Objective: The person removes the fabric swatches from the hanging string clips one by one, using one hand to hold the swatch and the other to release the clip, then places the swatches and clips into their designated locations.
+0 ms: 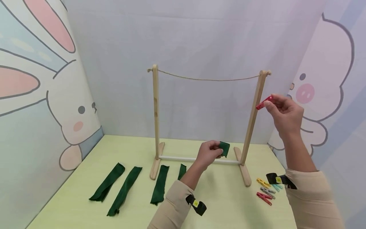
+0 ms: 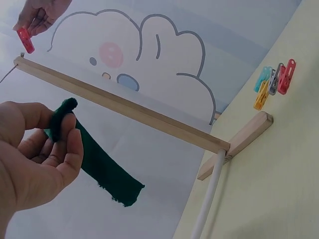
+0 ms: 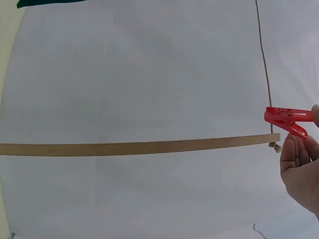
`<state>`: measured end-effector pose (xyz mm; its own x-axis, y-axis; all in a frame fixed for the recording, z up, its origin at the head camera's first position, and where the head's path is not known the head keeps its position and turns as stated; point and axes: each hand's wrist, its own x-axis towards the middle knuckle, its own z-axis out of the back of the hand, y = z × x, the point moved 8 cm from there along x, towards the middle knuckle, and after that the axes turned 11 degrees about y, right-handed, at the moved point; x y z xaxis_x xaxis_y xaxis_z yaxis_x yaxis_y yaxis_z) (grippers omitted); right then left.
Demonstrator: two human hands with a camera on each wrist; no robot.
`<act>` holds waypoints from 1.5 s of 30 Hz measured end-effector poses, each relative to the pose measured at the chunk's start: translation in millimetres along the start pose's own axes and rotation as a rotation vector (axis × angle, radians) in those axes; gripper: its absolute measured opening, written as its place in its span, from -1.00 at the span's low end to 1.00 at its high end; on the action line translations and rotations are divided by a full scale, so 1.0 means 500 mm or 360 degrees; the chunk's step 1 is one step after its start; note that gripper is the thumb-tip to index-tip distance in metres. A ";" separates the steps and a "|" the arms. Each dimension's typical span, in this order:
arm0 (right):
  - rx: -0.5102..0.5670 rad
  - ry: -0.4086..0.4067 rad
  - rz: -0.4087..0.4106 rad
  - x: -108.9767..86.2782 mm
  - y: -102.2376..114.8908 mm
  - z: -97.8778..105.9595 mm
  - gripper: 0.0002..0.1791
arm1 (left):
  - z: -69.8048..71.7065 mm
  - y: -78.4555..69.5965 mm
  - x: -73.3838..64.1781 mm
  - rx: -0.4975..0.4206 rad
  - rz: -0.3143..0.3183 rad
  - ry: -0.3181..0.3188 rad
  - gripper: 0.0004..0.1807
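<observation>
My left hand (image 1: 208,154) pinches a dark green cloth strip (image 1: 225,149) just above the stand's white crossbar (image 1: 177,158). In the left wrist view, one end of that strip (image 2: 112,174) hangs loose past the fingers. My right hand (image 1: 288,117), raised beside the top of the right post (image 1: 254,117), holds a red clothespin (image 1: 264,103) between thumb and fingers. The right wrist view shows the clothespin (image 3: 283,117) near the thin rope, apart from the cloth. A rope (image 1: 211,79) sags between the two wooden posts with nothing hung on it.
Several green strips lie on the table, one (image 1: 110,183) at far left and another (image 1: 182,171) partly behind my left forearm. Yellow, teal, grey and red clothespins (image 1: 267,190) lie at the right. The stand's wooden feet (image 1: 155,165) rest before a pale backdrop.
</observation>
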<state>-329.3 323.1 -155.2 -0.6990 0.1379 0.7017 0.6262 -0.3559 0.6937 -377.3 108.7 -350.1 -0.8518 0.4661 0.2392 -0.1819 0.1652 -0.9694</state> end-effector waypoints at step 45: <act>0.0384 -0.0230 -0.1118 -0.412 -0.295 0.042 -0.73 | 0.116 0.174 -0.111 -0.0024 0.0261 -0.0181 -0.62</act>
<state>-270.3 366.6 -398.6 -0.9199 0.3830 0.0844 0.1202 0.0703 0.9903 -374.3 47.1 -451.0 -0.9196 0.3867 0.0696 -0.0295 0.1086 -0.9936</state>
